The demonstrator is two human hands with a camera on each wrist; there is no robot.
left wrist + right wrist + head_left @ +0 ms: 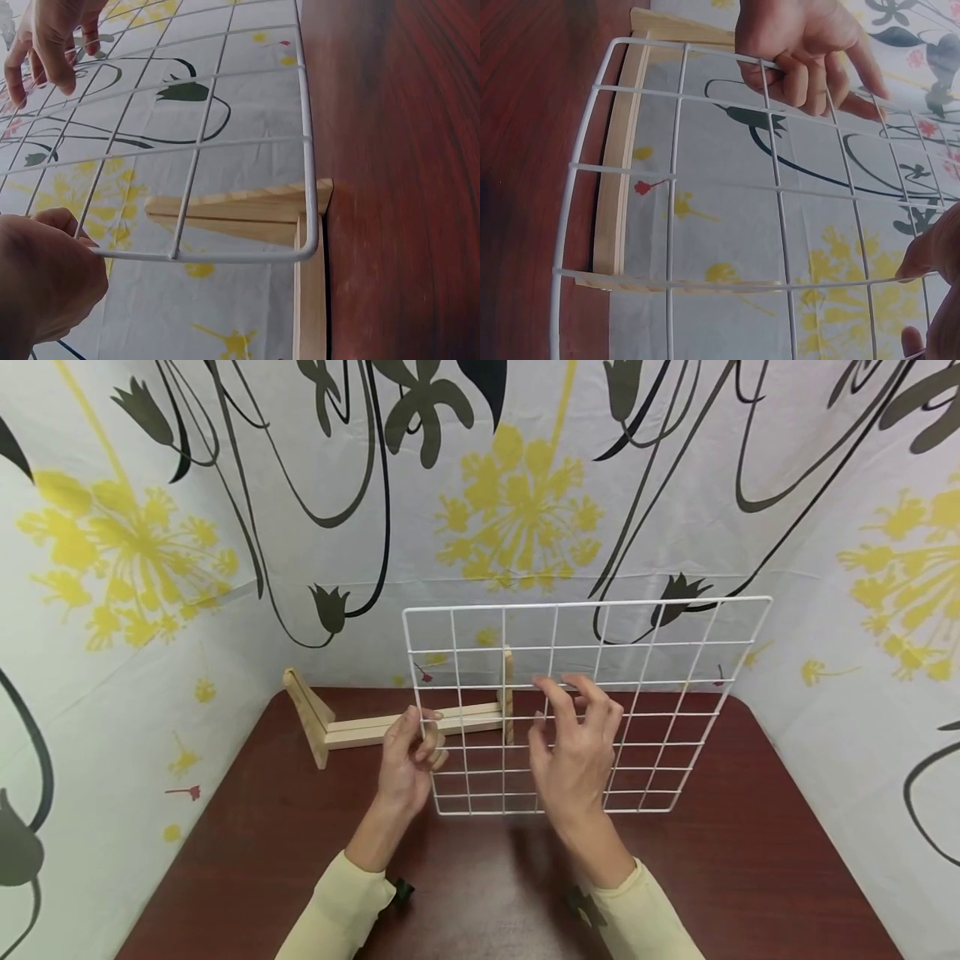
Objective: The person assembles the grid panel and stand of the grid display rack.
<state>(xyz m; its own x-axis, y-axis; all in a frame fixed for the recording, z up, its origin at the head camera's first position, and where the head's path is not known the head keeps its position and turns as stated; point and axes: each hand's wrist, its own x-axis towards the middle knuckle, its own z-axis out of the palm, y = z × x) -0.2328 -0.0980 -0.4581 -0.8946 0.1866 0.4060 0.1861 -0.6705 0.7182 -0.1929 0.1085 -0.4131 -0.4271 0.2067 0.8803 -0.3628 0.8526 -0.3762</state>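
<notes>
white grid (639, 682), edge gripped by left fingers (431, 747); right fingers (559, 703) near its middle

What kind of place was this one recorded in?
Probably a small screened-off tabletop workspace, though I can't tell the larger room. A dark reddish table has flower-patterned hangings behind it and on both sides, and a wooden stand rests on it.
</notes>
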